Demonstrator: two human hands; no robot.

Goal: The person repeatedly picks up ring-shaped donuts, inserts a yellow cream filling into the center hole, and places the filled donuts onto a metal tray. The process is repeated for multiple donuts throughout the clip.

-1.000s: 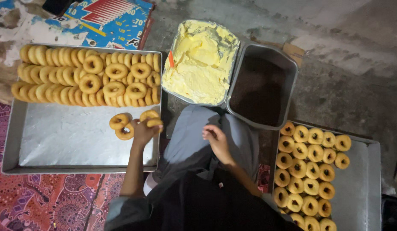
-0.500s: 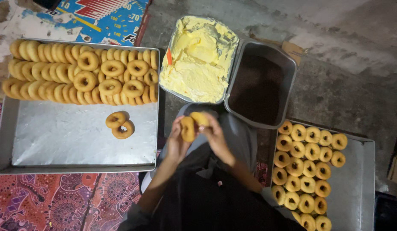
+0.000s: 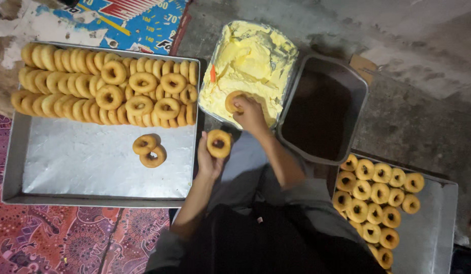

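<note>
My left hand [image 3: 209, 158] holds a plain golden doughnut [image 3: 219, 143] upright above my lap, beside the big metal tray [image 3: 98, 167]. My right hand [image 3: 250, 114] presses a second doughnut [image 3: 232, 102] face down into the pale yellow cream in a metal tub [image 3: 251, 61]. Two loose doughnuts [image 3: 150, 151] lie on the bare part of the big tray, below a packed stack of plain doughnuts [image 3: 106, 89].
A dark, empty-looking metal tub [image 3: 324, 109] stands right of the cream tub. A second tray [image 3: 438, 228] at the lower right carries several rows of doughnuts [image 3: 375, 195]. Patterned cloth [image 3: 58, 238] covers the floor at lower left; rough concrete lies at upper right.
Both hands held doughnuts together over my lap. Now my right hand has reached forward and pushed one into the cream, while my left hand keeps the other near the tray's edge.
</note>
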